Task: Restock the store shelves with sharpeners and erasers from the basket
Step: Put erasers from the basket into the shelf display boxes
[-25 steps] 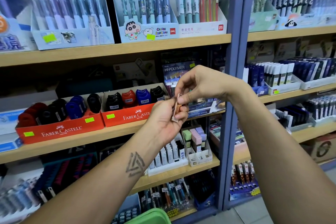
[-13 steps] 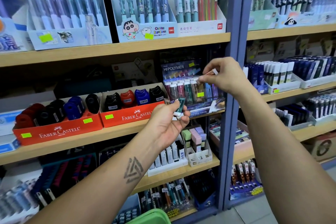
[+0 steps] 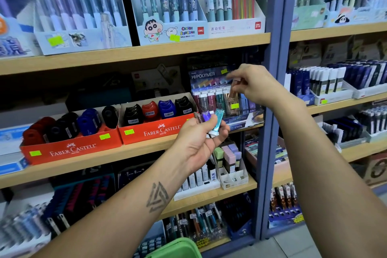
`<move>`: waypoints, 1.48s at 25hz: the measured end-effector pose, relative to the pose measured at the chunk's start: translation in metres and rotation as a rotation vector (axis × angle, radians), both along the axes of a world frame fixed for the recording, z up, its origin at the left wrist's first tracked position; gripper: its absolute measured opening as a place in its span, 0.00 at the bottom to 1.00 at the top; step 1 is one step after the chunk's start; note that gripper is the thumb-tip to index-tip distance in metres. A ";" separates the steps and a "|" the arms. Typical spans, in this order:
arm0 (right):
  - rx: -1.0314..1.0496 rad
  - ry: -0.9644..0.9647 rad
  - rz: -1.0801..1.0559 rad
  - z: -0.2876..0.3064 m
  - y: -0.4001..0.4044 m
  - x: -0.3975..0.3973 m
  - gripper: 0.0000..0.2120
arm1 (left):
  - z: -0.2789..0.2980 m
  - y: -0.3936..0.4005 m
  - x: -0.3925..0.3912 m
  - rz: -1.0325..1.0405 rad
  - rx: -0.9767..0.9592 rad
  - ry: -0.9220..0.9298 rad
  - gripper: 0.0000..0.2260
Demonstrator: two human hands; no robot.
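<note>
Copper-coloured and slim, one stick eraser (image 3: 232, 94) hangs from the pinched fingertips of the right hand (image 3: 254, 85), which a second ago was down at the left hand drawing it out of the bunch and half a second ago had carried it up and away to the right. Now that hand tips the eraser end-down just in front of the clear eraser display (image 3: 225, 98), directly under its own fingers, over the row of maroon, teal and blue sticks already standing there; whether the tip touches the slot yet is too blurred to tell. The left hand (image 3: 200, 139), lower and to the left of the right one, is curled round the remaining erasers (image 3: 211, 119), a purple one, a teal one and a paler one fanned above its thumb, and it has barely shifted. To the left of that hand sit the red cardboard boxes of sharpeners (image 3: 159, 111). The green basket (image 3: 178, 249) shows only as a rim at the bottom, below both forearms. So one eraser has left the handful and looks about to drop into the display, while several more wait in the left hand to follow it.
</note>
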State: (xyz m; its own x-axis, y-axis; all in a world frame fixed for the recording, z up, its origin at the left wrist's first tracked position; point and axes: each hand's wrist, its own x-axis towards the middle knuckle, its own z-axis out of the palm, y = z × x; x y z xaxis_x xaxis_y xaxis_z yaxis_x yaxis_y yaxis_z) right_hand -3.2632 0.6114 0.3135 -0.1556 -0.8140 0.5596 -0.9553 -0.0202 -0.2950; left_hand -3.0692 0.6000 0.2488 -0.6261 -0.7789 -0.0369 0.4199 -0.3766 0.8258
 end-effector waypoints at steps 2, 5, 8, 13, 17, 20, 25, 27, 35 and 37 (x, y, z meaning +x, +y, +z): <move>-0.032 -0.083 -0.018 -0.006 -0.004 0.000 0.19 | -0.001 0.001 0.000 -0.004 -0.002 0.001 0.17; -0.107 -0.084 -0.023 -0.006 -0.003 -0.006 0.10 | -0.002 0.002 0.000 -0.009 -0.002 -0.005 0.15; -0.101 -0.040 -0.001 -0.001 -0.004 -0.007 0.10 | -0.003 0.002 0.000 -0.008 -0.007 -0.019 0.14; -0.011 0.092 -0.005 -0.018 -0.014 -0.004 0.11 | -0.001 0.003 -0.003 0.014 -0.031 -0.051 0.10; -0.051 -0.199 0.199 0.001 0.001 0.016 0.07 | 0.005 0.000 -0.005 0.045 -0.027 0.001 0.09; 0.230 -0.370 0.354 0.008 0.010 0.028 0.10 | 0.014 -0.001 -0.009 0.083 -0.003 0.083 0.06; -0.008 -0.898 0.566 0.004 0.007 0.025 0.03 | 0.017 0.000 -0.005 0.043 0.049 0.153 0.10; -0.114 -1.008 0.595 0.004 0.006 0.021 0.02 | 0.015 -0.002 -0.002 0.053 0.041 0.093 0.12; -0.078 -0.201 -0.024 -0.005 -0.013 0.013 0.08 | 0.008 -0.001 -0.002 0.081 -0.064 -0.098 0.10; -0.048 -0.128 -0.054 -0.004 -0.013 0.016 0.04 | 0.008 -0.002 -0.002 0.074 -0.069 -0.108 0.11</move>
